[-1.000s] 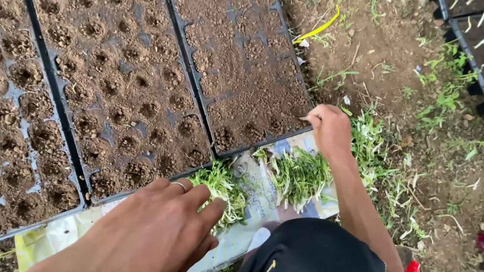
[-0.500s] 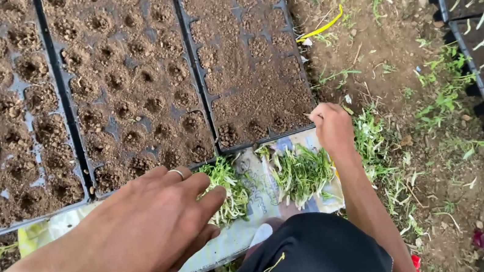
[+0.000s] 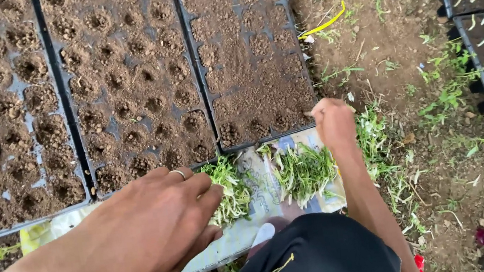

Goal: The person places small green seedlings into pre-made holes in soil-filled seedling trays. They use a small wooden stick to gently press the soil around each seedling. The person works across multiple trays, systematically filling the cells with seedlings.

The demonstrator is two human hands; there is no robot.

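The left hand [image 3: 143, 234], a ring on one finger, is lying palm down near the sheet's left end, its fingers loosely spread and flat, the fingertips touching a small heap of green seedlings with pale roots [image 3: 227, 187]. Whether anything is pinched beneath the palm I cannot tell. The heap is lying on a pale printed plastic sheet [image 3: 262, 198] spread on the ground along the near edge of the black plastic seedling trays filled with dimpled brown soil [image 3: 125, 89].

The right hand [image 3: 334, 121] is hovering at the near right corner of the rightmost tray, fingers curled narrow and closed; what they are gripping cannot be made out. Just beside that wrist, toward the sheet's right end, a second, larger heap of green seedlings [image 3: 305, 171] is lying. The person's dark-clothed knee [image 3: 318, 256] is covering the sheet's near edge.

On the bare soil beyond the trays' right edge, a curved yellow strip [image 3: 324, 24] is lying.
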